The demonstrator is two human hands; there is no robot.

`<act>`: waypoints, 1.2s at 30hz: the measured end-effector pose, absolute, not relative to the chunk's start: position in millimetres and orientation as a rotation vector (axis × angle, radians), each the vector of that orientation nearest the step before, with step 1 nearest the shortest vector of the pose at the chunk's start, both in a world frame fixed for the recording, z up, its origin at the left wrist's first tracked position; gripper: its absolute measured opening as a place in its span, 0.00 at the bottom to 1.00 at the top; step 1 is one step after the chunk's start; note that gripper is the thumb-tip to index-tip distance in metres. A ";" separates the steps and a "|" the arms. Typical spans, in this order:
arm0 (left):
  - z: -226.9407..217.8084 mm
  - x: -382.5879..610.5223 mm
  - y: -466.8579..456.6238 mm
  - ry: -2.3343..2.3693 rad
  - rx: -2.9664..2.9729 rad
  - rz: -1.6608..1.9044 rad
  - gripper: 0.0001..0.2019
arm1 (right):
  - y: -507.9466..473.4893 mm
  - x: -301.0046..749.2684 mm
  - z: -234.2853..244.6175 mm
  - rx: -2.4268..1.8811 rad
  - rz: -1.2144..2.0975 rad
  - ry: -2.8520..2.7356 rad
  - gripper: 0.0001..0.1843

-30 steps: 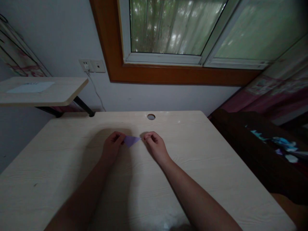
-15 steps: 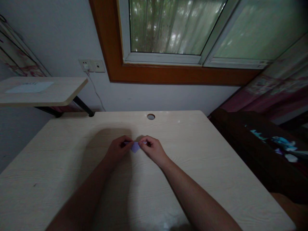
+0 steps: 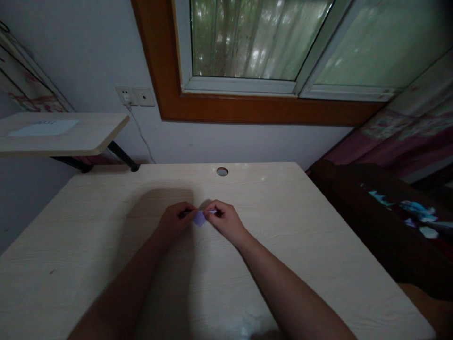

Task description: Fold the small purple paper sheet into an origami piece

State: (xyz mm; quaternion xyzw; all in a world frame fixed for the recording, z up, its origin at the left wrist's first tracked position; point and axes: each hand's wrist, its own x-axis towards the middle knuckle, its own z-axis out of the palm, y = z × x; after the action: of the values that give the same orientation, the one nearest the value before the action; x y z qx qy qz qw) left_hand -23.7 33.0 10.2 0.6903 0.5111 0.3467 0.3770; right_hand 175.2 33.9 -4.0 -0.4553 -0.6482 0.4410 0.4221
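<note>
A small piece of folded purple paper (image 3: 199,218) is held between my two hands over the light wooden desk (image 3: 283,226). Its lower part comes to a point facing me, and its upper edge runs roughly straight. My left hand (image 3: 176,217) pinches the paper's left side between thumb and fingers. On the other side, my right hand (image 3: 225,218) pinches the right end, a bit of which shows past the thumb. Fingers cover both ends, so the full shape of the paper is hidden.
A raised shelf (image 3: 106,132) on black legs stands at the back left, with a white sheet (image 3: 44,128) on it. A round cable hole (image 3: 222,172) sits near the desk's back edge. A cord hangs from the wall socket (image 3: 134,96). Dark furniture with scattered items (image 3: 417,210) is at right.
Both hands keep their pinch on the purple paper. The paper and the left fingertips have shifted very slightly toward me; everything else stays put.
</note>
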 end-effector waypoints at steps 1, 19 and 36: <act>9.1 -24.2 33.4 1.318 1.735 0.907 0.10 | 33.9 175.3 -3.9 -1.148 1.110 -1.598 0.07; 9.9 -23.6 34.6 1.296 1.645 1.132 0.11 | 35.3 177.7 -2.8 -1.115 1.133 -1.467 0.05; 8.2 -19.7 30.6 1.219 2.160 0.936 0.08 | 32.1 171.9 2.0 -0.981 0.700 -1.849 0.04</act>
State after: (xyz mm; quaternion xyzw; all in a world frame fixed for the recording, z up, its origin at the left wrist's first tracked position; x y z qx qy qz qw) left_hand -19.7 30.6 8.2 0.7905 0.4459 0.3424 0.2430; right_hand 171.9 32.1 2.0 -0.3967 -0.7478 0.2834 0.4506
